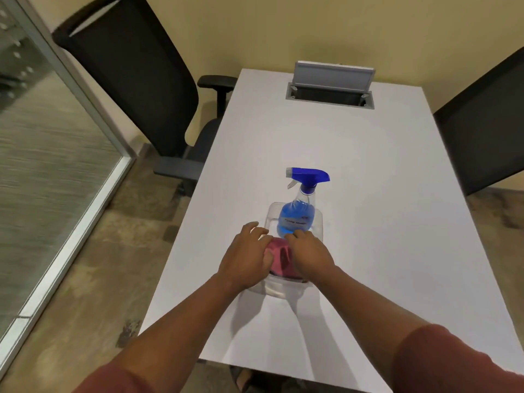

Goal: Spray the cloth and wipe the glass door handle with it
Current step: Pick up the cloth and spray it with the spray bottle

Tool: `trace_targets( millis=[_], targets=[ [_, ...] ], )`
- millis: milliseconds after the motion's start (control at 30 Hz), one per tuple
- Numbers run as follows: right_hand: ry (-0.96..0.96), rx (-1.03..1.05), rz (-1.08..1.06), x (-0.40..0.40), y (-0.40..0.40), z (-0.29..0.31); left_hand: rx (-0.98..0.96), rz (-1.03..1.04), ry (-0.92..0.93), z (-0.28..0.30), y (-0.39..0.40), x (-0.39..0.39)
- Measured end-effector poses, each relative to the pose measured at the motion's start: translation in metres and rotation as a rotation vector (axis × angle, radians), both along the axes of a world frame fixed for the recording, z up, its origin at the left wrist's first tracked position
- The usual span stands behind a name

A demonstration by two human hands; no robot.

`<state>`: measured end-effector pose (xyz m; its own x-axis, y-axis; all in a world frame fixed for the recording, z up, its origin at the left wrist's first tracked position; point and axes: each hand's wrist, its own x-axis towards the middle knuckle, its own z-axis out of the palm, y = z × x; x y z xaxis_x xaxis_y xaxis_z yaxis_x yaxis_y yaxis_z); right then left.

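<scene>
A clear plastic tray (319, 222) sits on the white table (368, 194). A spray bottle (299, 211) with blue liquid and a blue trigger head stands upright at the tray's far end. A pink-red cloth (280, 258) lies bunched at the near end. My left hand (246, 258) rests over the cloth's left side, fingers curled onto it. My right hand (307, 255) covers its right side, fingertips close to the bottle's base. Whether either hand grips the cloth is hidden. No door handle is in view.
A glass wall (48, 154) with a metal frame runs along the left. One black office chair (136, 89) stands at the table's left, another chair (487, 123) at the right. An open cable box (330, 89) is set into the table's far end.
</scene>
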<state>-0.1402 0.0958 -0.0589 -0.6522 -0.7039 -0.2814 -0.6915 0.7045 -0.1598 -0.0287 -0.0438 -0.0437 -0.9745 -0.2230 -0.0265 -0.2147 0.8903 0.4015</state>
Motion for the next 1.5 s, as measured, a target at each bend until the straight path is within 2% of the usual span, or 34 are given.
trace_targets(
  millis=[333, 533, 800, 900, 1067, 1167, 1300, 1400, 1500],
  targets=[
    [-0.096, 0.060, 0.118, -0.022, -0.019, -0.016, -0.085, 0.198, 0.018, -0.002, 0.011, 0.005],
    [-0.124, 0.111, 0.140, -0.025, -0.026, -0.025, 0.015, 0.229, 0.053, 0.003, 0.017, 0.002],
    [-0.012, 0.117, 0.090, -0.018, -0.022, -0.035, 0.199, 0.335, 0.073, 0.004, 0.018, 0.008],
    [-0.087, 0.035, 0.077, -0.020, -0.019, -0.025, 0.241, 0.392, 0.072, 0.008, 0.015, 0.007],
    [-0.222, -0.160, 0.059, -0.019, -0.001, 0.003, 0.280, 0.360, 0.062, 0.015, 0.005, 0.010],
    [-0.208, -0.267, 0.011, -0.018, 0.014, 0.022, 0.320, 0.384, 0.082, 0.020, 0.001, 0.005],
    [-0.238, -0.458, -0.033, -0.013, 0.029, 0.049, 0.555, 0.360, 0.052, 0.034, -0.002, -0.002],
    [-0.377, -0.557, -0.074, -0.011, 0.034, 0.070, 0.802, 0.210, -0.025, 0.050, -0.002, -0.002],
    [-0.510, -0.573, -0.072, -0.011, 0.037, 0.085, 0.890, 0.114, -0.014, 0.067, -0.001, 0.001]
  ],
)
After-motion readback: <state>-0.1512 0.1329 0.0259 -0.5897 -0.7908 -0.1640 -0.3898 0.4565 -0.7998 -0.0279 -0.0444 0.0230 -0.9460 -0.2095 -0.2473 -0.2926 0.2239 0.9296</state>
